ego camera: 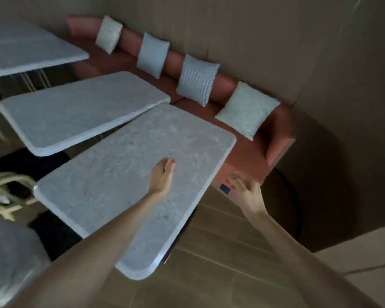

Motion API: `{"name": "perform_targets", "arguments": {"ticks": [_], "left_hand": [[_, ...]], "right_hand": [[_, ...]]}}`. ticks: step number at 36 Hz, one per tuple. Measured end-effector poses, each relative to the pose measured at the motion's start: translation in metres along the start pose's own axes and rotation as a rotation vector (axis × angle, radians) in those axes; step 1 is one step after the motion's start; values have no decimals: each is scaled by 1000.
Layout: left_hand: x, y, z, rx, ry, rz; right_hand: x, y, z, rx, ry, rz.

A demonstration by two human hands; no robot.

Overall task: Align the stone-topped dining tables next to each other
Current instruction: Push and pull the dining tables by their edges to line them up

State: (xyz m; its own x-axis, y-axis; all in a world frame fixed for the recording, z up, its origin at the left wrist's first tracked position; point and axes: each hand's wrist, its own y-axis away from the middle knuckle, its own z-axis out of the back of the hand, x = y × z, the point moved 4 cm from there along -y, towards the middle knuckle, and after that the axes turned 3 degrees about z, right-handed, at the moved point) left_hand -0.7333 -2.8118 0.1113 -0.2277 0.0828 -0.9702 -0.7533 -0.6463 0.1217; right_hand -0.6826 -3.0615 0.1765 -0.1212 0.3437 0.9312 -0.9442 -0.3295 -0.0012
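Three stone-topped desks stand in a row beside a long pink bench seat [249,152]. The near desk [111,174] is the closest one. Its far corner touches or sits just beside the corner of the middle desk [76,114], but the two tops are turned at different angles, so a gap opens between their long sides. The far desk [27,47] stands apart from the middle one, near the top left.

The left hand [162,174] reaches out over the top of the near desk, close to its right edge. Its fingers look loosely curled and hold nothing. I cannot tell if it touches the stone.

The right hand [246,190] is off the right edge of the near desk, over the bench seat. It is blurry. Its fingers are spread and bent, and hold nothing.

Four pillows [197,80] lean along the back of the bench seat. A rope chair [7,192] shows at the left edge. The floor [220,263] is brown wood.
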Motion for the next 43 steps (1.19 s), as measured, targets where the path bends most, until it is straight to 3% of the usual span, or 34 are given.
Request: {"name": "perform_targets", "arguments": {"ticks": [6,12,18,21,24,29,34,43], "left_hand": [[50,46,37,-239,-289,93],[127,124,51,-468,-464,315],[193,157,23,-423,-603,464],[223,148,14,-450,-665,498],[244,135,0,-590,-793,450],[255,130,-18,-817,-1088,351],[250,129,-17,-838,-1170,292],[253,127,-17,-803,-1158,321]], "right_hand": [[-49,-48,-48,394,78,64],[-104,-41,-121,780,287,223],[-148,-18,-168,1019,531,504],[-162,-15,-199,1019,641,737],[-181,-18,-231,963,729,882],[-210,-19,-252,699,816,1081],[-215,-16,-254,577,764,1156],[-212,-16,-254,548,776,1182]]}}
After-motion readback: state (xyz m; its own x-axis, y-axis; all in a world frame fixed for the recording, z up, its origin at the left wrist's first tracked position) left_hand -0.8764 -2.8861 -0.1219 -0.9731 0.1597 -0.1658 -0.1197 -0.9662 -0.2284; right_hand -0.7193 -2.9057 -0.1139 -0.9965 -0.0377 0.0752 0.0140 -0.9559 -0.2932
